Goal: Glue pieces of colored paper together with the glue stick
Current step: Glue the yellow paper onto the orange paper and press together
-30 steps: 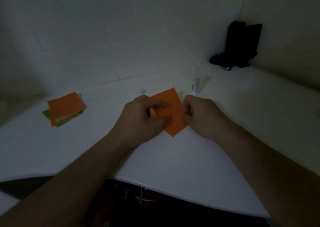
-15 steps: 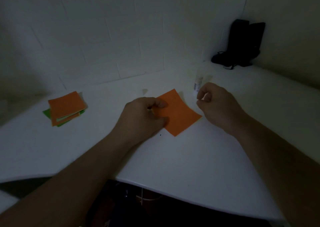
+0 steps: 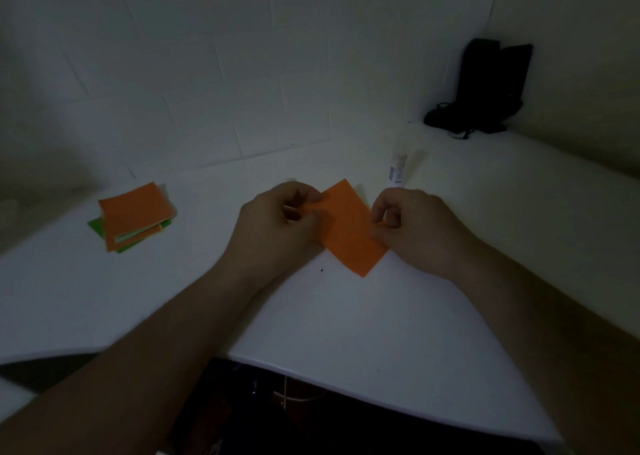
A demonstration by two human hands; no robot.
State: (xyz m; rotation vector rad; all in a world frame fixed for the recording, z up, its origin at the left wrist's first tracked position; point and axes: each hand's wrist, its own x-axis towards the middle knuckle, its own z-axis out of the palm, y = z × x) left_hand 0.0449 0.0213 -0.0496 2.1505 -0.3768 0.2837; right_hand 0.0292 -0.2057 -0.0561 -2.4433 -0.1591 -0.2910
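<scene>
An orange paper square (image 3: 349, 229) lies on the white table between my hands, one corner pointing toward me. My left hand (image 3: 280, 226) pinches its left edge with curled fingers. My right hand (image 3: 412, 226) pinches its right edge between thumb and fingers. A white glue stick (image 3: 397, 170) stands upright just beyond the paper, behind my right hand, untouched. A stack of orange and green paper squares (image 3: 133, 217) lies at the left of the table.
The white table (image 3: 346, 316) curves in front, its near edge over a dark gap below. A tiled wall closes the back. A black object (image 3: 485, 87) with a cord stands in the far right corner.
My right hand, which had lifted off toward the glue stick half a second ago, has come back down and pinches the paper's right edge. My left hand stays on the left edge.
</scene>
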